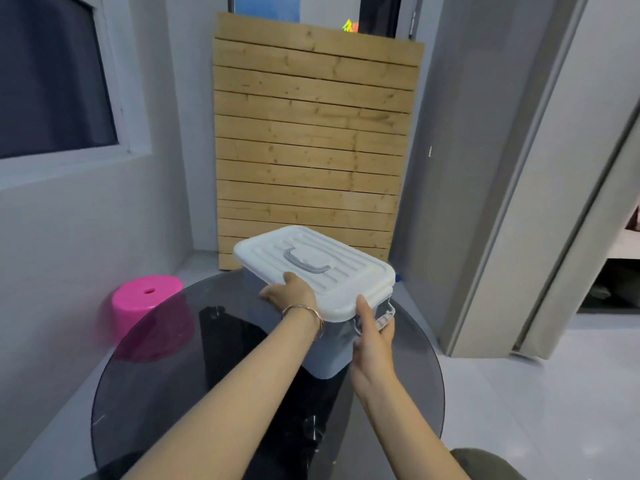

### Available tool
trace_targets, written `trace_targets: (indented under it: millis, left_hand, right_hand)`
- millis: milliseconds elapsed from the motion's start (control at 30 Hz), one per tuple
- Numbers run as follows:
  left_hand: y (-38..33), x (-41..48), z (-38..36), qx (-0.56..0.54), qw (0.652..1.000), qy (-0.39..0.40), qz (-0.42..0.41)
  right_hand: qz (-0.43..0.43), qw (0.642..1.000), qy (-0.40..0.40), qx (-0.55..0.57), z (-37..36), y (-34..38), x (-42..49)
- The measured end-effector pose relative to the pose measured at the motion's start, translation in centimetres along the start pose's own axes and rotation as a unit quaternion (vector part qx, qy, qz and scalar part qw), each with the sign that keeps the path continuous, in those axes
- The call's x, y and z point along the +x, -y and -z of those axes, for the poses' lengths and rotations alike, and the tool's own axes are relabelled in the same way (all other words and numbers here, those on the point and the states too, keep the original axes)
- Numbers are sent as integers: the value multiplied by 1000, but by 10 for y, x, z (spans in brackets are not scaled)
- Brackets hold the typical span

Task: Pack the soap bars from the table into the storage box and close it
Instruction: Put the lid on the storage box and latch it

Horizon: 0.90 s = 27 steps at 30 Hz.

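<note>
Storage box (322,360), lidded, on table (156,393) | left hand (291,293) grips lid (346,271) edge | right hand (373,337) apparently pinches latch (385,310)

Head view. Cool, bluish, diffuse indoor light, moderately bright; no single source shows, and the window (52,74) is dark. The white lid (346,271) of the storage box (323,358) is the brightest area and keeps its ribbed detail without clipping. Shadows are soft and faint. The dark glass surface (145,393) carries dim reflections and small glints, and tints the pink stool (147,292) seen through it. Wide-angle distortion bows the door frame (519,202) at the right and tilts the window frame at the left. Focus is soft throughout; smear is strongest at the right edge and around the stool. A small multicoloured glare spot sits above the wooden slat panel (311,133).
</note>
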State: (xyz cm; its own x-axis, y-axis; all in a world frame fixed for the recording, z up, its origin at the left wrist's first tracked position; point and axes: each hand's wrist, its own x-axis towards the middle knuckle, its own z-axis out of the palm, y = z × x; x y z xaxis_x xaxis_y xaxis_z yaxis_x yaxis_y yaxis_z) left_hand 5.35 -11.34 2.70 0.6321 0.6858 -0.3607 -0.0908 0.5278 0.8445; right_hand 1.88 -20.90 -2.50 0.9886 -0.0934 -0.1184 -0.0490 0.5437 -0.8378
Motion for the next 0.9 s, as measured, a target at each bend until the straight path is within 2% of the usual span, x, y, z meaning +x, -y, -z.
trace_targets:
  millis: [100,233,300,467,633,700,900]
  left_hand:
    - [9,0,-9,-14,1000,-2,-8]
    - [13,9,-8,11,1000,24,4]
    - [8,14,-2,28,999,39,6]
    - [-16,49,13,106,993,40,-10]
    - [-24,126,19,173,976,127,24]
    - [-37,112,20,185,970,159,16]
    - [-37,117,25,178,966,186,-21]
  right_hand:
    - [63,997,-27,-24,-11,14,7]
    - [86,982,-101,-133,-29,16,14]
    - [93,977,-119,-151,-32,14,20]
    - [89,971,-108,-192,-27,14,35]
    - [68,960,-64,-264,-18,27,50]
    - [59,957,-52,-281,-17,34,55]
    - [34,934,-54,-351,-18,55,81]
